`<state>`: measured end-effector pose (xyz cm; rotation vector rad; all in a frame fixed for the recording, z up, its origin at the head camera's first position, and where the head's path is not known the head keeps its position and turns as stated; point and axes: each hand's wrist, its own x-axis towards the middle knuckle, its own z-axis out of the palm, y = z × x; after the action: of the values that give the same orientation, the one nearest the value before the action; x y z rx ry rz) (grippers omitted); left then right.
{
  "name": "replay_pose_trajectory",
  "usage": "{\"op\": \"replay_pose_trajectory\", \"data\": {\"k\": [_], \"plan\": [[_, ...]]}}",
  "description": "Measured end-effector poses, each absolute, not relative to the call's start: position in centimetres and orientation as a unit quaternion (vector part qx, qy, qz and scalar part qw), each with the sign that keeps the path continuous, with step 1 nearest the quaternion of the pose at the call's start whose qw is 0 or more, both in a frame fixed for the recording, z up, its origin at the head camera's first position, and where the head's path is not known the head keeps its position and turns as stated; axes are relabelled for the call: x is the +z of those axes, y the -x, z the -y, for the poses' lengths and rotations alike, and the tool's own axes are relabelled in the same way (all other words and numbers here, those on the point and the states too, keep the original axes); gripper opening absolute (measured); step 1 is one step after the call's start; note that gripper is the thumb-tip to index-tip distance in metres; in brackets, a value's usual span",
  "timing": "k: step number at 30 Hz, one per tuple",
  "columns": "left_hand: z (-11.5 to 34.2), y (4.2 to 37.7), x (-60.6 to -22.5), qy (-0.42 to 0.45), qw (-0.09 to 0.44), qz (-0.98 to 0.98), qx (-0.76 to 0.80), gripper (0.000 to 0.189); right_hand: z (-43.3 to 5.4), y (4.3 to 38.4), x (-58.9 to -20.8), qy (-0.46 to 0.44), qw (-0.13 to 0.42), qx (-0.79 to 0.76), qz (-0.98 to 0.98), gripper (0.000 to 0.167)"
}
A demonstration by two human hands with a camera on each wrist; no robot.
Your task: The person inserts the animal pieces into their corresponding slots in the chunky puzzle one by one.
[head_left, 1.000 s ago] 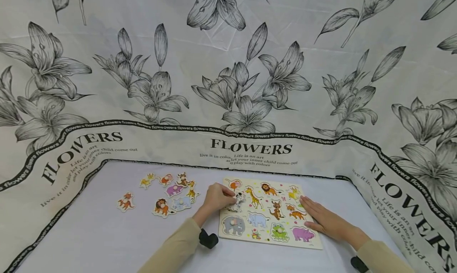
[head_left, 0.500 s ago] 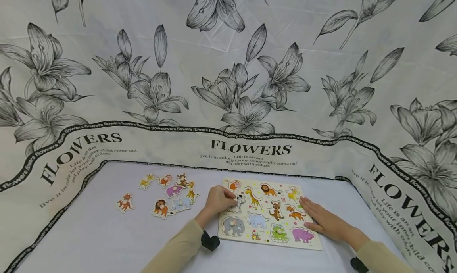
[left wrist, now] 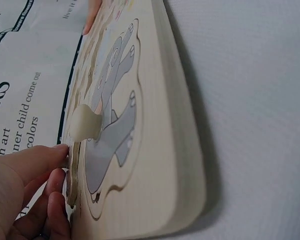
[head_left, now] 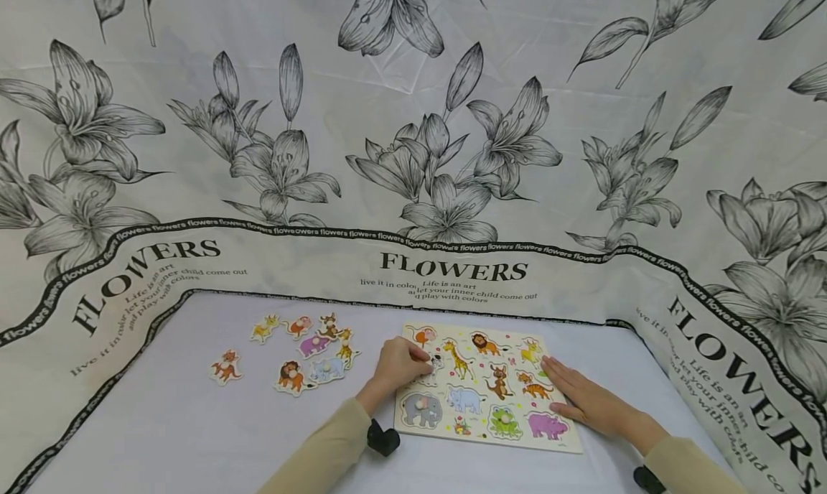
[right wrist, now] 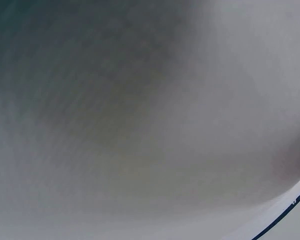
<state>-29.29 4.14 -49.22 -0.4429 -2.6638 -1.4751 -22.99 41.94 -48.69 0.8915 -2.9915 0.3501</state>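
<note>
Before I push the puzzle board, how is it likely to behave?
The puzzle board should stay stiff: its edge looks thick and straight in the left wrist view. It seems unlikely to tip or roll, lying flat on the white surface. A push may meet resistance from the right hand, whose fingers rest on its right edge.

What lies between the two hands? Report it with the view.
The animal puzzle board lies between the left hand and right hand, in the head view.
</note>
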Motion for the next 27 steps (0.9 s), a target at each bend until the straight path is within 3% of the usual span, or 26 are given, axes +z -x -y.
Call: {"op": "replay_pose_trajectory", "data": {"k": [27], "plan": [[-4.33,29.12,-49.15,0.127,0.031,0.874,-0.468,0.01,-42.1,23.21,-49.02,-0.267,-0.014,0.111,0.957,0.074]]}}
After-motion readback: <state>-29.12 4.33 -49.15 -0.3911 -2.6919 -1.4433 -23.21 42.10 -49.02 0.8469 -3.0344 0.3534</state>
